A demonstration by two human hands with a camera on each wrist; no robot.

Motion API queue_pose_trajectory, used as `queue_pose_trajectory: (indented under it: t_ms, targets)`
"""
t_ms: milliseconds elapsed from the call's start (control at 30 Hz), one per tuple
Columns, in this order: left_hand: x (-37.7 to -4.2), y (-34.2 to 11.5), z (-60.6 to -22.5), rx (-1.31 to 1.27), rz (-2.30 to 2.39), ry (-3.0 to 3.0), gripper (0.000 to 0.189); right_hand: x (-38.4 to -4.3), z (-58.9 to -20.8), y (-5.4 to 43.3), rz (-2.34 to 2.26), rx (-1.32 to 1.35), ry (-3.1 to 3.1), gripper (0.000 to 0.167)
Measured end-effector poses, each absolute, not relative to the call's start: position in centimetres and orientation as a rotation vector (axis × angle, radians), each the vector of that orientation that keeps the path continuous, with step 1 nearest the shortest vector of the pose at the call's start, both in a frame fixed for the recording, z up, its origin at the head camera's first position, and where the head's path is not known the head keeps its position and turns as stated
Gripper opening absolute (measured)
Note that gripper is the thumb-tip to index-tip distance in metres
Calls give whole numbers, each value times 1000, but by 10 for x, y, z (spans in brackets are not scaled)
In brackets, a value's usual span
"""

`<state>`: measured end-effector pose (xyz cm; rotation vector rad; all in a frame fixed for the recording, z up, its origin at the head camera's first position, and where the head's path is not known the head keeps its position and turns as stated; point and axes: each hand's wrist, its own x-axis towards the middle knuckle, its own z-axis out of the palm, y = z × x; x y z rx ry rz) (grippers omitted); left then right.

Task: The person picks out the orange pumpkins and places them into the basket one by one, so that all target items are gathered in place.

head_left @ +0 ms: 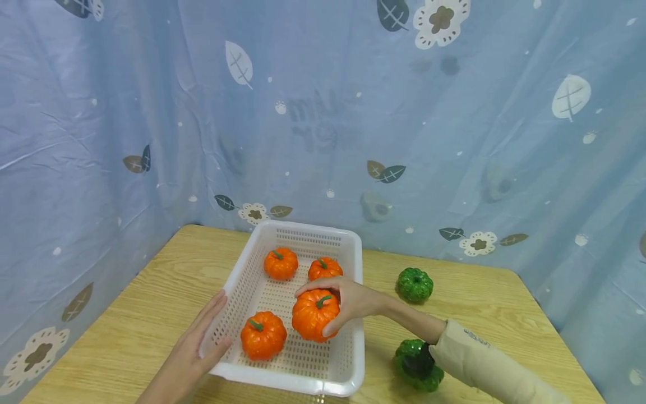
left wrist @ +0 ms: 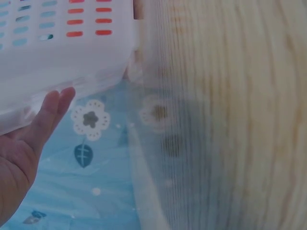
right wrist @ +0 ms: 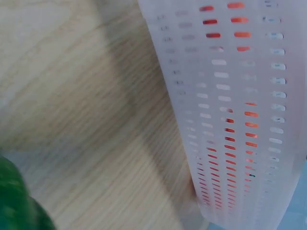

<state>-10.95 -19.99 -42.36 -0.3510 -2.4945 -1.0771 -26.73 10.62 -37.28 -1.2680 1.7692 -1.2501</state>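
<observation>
A white plastic basket point(head_left: 303, 379) with slotted walls stands on the table. Inside it, my right hand point(head_left: 353, 300) grips an orange toy pumpkin point(head_left: 314, 315) with a green stem, fingers over its top and thumb at its near side. Three other orange pumpkins are in the basket: one at the front left point(head_left: 263, 336), one at the back left point(head_left: 280, 264), one at the back right point(head_left: 324, 268), partly behind my right hand. My left hand point(head_left: 194, 345) rests against the basket's left side with fingers extended. The left wrist view shows those fingers point(left wrist: 53, 110) straight along the rim.
Right of the basket, a green pumpkin point(head_left: 415, 285) sits farther back on the wooden table point(head_left: 484, 303). Another green pumpkin point(head_left: 411, 365) lies nearer, beside my right sleeve, its dark side showing. A blue patterned curtain point(head_left: 323, 112) hangs behind the table and along both sides.
</observation>
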Motion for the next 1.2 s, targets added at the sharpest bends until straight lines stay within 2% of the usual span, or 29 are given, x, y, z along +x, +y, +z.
queue_pose_trajectory:
  t_ms: [400,633,1200]
  targets:
    - [-109,-199,-422,-331,-1095,-2517,68,-280,-372,86,-1016,-1254,1647,76]
    - [-109,-198,-420,-302,-1109,-2538,66,-282,-378,77,-920,-1310,1663,73]
    - [-110,-198,-419,-271,-1076,-2562,65,-297,-384,69,-723,-1234,1488,74]
